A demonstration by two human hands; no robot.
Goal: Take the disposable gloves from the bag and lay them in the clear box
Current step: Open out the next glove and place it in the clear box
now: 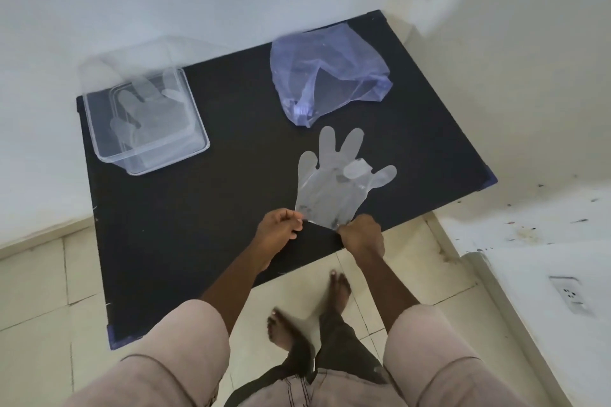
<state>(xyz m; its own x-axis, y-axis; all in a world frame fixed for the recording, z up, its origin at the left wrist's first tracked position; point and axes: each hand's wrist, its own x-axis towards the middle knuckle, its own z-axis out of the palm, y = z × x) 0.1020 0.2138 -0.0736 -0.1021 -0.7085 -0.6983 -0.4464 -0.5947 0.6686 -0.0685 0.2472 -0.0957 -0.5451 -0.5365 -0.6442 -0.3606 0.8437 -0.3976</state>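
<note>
A clear disposable glove (334, 175) lay flat near the front edge of a black table (198, 208), fingers pointing away. The left hand (281, 225) and right hand (362, 235), arms outstretched, each pinched a cuff corner. Behind sat a bluish bag (327, 73); far left, a clear box (145, 122) held gloves.

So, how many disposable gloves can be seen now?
2 clearly: one glove on the black table, its cuff held by both hands; one glove in the clear box. More may be hidden in the bag.

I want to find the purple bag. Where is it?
In the head view, the purple plastic bag lies at the far right of the black table, just beyond the held glove and right of the clear box.
</note>
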